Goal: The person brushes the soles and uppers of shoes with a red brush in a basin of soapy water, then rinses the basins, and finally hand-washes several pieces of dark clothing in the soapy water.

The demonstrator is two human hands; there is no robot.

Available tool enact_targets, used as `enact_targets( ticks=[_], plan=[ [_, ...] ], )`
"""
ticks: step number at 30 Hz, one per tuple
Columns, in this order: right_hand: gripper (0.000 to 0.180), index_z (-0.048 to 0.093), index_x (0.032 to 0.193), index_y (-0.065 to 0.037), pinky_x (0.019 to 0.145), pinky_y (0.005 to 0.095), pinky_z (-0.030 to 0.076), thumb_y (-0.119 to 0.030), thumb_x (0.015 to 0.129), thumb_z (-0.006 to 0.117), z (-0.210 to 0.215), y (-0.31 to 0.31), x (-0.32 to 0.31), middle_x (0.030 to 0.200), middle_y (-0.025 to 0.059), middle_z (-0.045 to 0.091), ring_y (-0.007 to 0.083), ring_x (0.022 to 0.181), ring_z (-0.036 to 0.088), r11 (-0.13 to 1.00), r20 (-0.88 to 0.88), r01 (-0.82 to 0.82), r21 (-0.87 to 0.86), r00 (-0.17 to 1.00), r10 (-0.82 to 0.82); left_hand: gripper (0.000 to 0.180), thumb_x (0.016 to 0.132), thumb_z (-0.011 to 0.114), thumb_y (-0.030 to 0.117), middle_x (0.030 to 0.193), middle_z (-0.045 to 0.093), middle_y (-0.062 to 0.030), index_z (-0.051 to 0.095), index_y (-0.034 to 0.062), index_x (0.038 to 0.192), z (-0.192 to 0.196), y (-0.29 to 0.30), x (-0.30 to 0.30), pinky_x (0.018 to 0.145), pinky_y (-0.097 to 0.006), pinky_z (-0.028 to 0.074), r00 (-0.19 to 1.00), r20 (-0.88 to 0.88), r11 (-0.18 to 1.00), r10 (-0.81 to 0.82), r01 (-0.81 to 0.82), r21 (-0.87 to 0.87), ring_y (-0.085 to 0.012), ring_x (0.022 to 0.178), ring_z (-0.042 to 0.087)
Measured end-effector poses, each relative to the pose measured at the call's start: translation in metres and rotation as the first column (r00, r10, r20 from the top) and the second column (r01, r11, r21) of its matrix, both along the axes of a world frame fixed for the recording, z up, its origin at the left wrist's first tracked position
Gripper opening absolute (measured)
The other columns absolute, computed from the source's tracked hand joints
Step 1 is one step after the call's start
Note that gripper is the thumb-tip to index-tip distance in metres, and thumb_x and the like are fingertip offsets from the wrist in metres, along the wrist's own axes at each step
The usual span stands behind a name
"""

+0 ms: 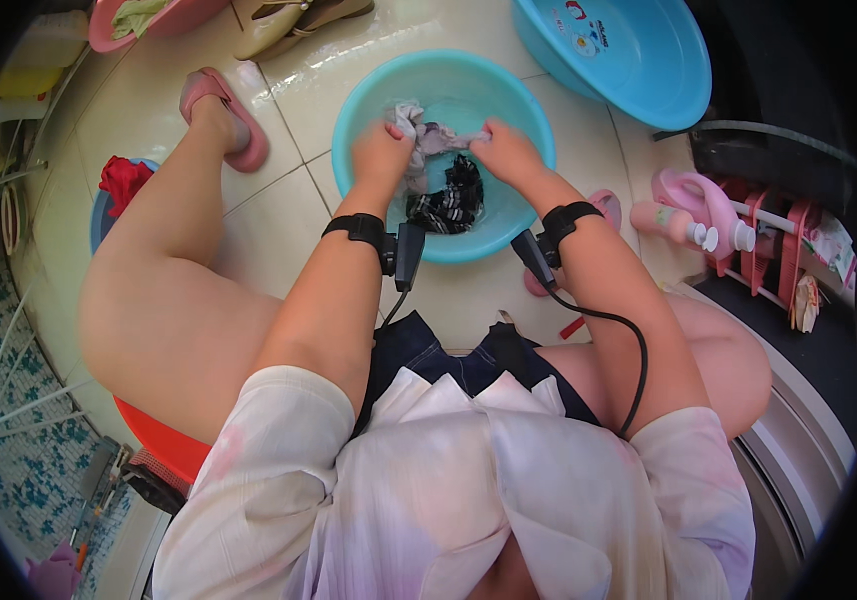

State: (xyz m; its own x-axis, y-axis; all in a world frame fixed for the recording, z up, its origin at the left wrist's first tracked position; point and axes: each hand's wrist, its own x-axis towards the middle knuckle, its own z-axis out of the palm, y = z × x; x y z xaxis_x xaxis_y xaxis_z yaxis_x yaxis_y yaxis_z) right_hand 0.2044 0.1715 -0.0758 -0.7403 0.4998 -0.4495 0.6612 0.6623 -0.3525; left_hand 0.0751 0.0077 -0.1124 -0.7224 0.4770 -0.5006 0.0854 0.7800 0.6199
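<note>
A turquoise basin with water in it stands on the floor in front of me. Over it, my left hand and my right hand are both closed on a pale grey-white cloth, which stretches between them. The cloth looks wet and bunched, and its exact kind is unclear. Just below it, a black cloth with white patterning lies crumpled in the basin. Some blur covers both hands. Each wrist wears a black strap with a small device.
A larger blue basin is at the far right. Pink bottles stand by a pink rack on the right. At far left are a pink basin and beige shoes. A red cloth sits in a blue container beside my leg.
</note>
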Motion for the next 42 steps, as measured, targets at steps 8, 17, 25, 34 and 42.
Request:
enact_targets(
  ticks=[8,17,25,34,42],
  plan=[
    [0.022,0.069,0.088,-0.008,0.078,0.0401,0.050,-0.025,0.075,0.061,0.082,0.003,-0.030,0.100,0.0178,0.065,0.0350,0.091,0.062,0.960,-0.125,-0.210,-0.186,0.974,0.189,0.031,0.082,0.062,0.018,0.096,0.065,-0.0101,0.061,0.0028,0.109,0.011,0.006,-0.010,0.069,-0.036,0.051,0.491,0.841,0.839,0.229,-0.537,0.086,-0.0203,0.082,0.063],
    [0.021,0.069,0.079,-0.004,0.085,0.0332,0.047,-0.022,0.075,0.059,0.056,0.002,-0.025,0.112,0.0126,0.064,0.0237,0.099,0.061,0.958,-0.469,-0.252,-0.139,0.868,0.160,0.024,0.084,0.053,0.008,0.106,0.061,-0.0060,0.061,0.0070,0.107,0.035,0.013,-0.006,0.080,-0.028,0.047,0.615,0.754,0.808,-0.231,-0.310,0.500,-0.0159,0.093,0.059],
    [0.017,0.062,0.086,-0.003,0.071,0.0232,0.045,-0.017,0.082,0.053,0.077,0.015,-0.040,0.080,0.0008,0.061,0.0094,0.076,0.058,0.724,-0.365,-0.066,-0.686,0.893,-0.264,0.031,0.073,0.066,0.007,0.100,0.064,-0.0130,0.059,0.0050,0.104,0.009,-0.001,-0.015,0.080,-0.035,0.049,0.991,0.126,0.954,0.041,-0.076,0.291,-0.0274,0.092,0.062],
    [0.015,0.062,0.080,-0.005,0.055,0.0249,0.040,-0.018,0.078,0.054,0.096,0.012,-0.052,0.068,-0.0006,0.057,0.0084,0.061,0.051,0.766,-0.259,-0.146,-0.626,0.965,-0.028,0.025,0.078,0.062,0.008,0.104,0.064,-0.0221,0.061,0.0035,0.102,0.016,-0.006,0.007,0.085,-0.044,0.051,0.966,-0.119,0.957,-0.229,0.201,-0.207,-0.0378,0.100,0.062],
    [0.017,0.063,0.082,-0.002,0.055,0.0320,0.046,-0.014,0.077,0.053,0.110,-0.012,-0.084,0.072,0.0103,0.064,0.0191,0.060,0.059,0.876,0.141,-0.303,-0.376,0.916,0.377,0.012,0.078,0.061,0.013,0.085,0.067,-0.0194,0.067,0.0040,0.084,0.006,-0.009,-0.020,0.077,-0.046,0.051,0.961,-0.181,0.964,-0.209,0.172,-0.201,-0.0375,0.085,0.064]
  ],
)
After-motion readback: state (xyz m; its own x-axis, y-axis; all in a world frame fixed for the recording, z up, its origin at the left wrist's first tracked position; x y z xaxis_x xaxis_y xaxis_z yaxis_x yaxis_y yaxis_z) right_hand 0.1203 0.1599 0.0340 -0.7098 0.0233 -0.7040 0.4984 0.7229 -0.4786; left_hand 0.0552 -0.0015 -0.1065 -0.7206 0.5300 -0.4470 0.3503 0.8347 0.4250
